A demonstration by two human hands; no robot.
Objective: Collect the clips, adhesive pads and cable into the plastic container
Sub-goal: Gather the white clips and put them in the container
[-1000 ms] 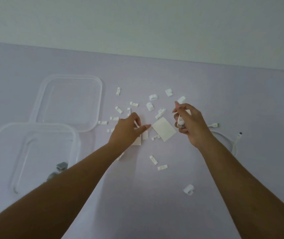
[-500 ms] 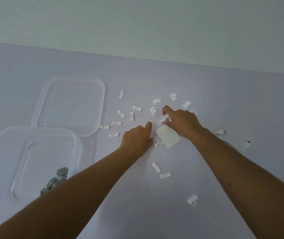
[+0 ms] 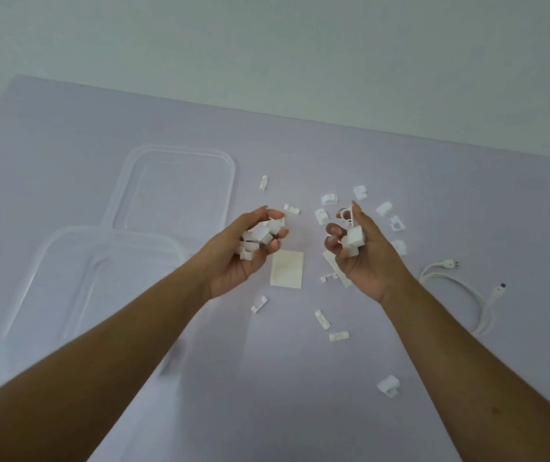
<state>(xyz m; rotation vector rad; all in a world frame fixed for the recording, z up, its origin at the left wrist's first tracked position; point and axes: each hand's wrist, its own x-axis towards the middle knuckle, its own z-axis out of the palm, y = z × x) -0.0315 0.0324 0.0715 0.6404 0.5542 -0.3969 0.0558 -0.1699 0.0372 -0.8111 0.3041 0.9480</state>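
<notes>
My left hand (image 3: pixel 250 251) is raised palm up over the table and cups a bunch of white clips (image 3: pixel 260 236). My right hand (image 3: pixel 360 255) is also raised and curled around several white clips (image 3: pixel 353 241). Between the hands a square adhesive pad (image 3: pixel 287 270) lies flat; a second pad (image 3: pixel 332 261) is partly hidden under my right hand. More loose clips (image 3: pixel 328 199) are scattered beyond and below the hands. The white cable (image 3: pixel 460 285) lies in a loop at the right. The clear plastic container (image 3: pixel 43 261) stands at the left, partly hidden behind my left forearm.
The container's clear lid (image 3: pixel 180 188) lies flat behind the container. The pale purple table (image 3: pixel 267 395) ends at a white wall at the back. One clip (image 3: pixel 388 385) sits alone near my right forearm.
Both hands have lifted off the table and turned palm up with clips gathered in them. The view has tilted, so the container's inside is hidden now.
</notes>
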